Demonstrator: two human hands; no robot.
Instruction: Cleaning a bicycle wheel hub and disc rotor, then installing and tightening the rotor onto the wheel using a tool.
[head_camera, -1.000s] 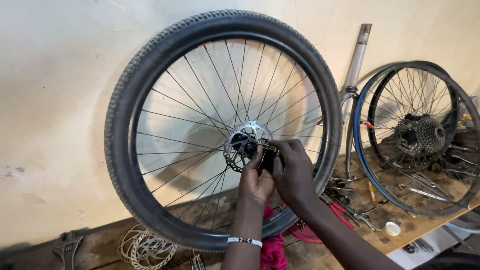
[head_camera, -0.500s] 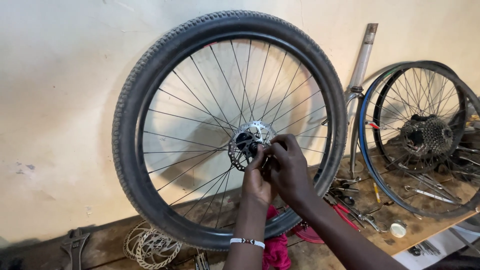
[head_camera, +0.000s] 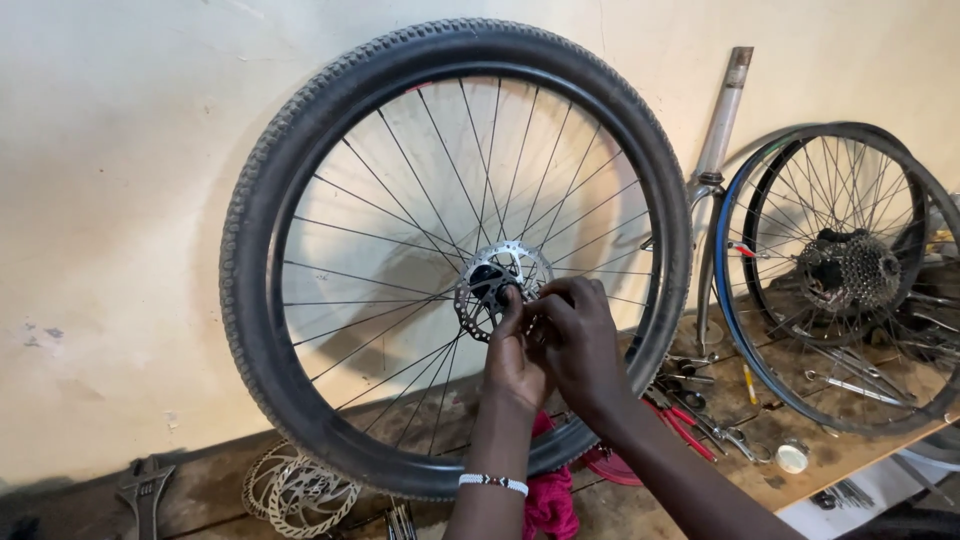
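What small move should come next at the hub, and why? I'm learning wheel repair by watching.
Probably a small turn of the fingertips at the hub centre. Both the left hand and right hand pinch at the middle of the disc rotor on the upright wheel. What they pinch is hidden, and no tool is in either hand, so it looks like finger-tight work.
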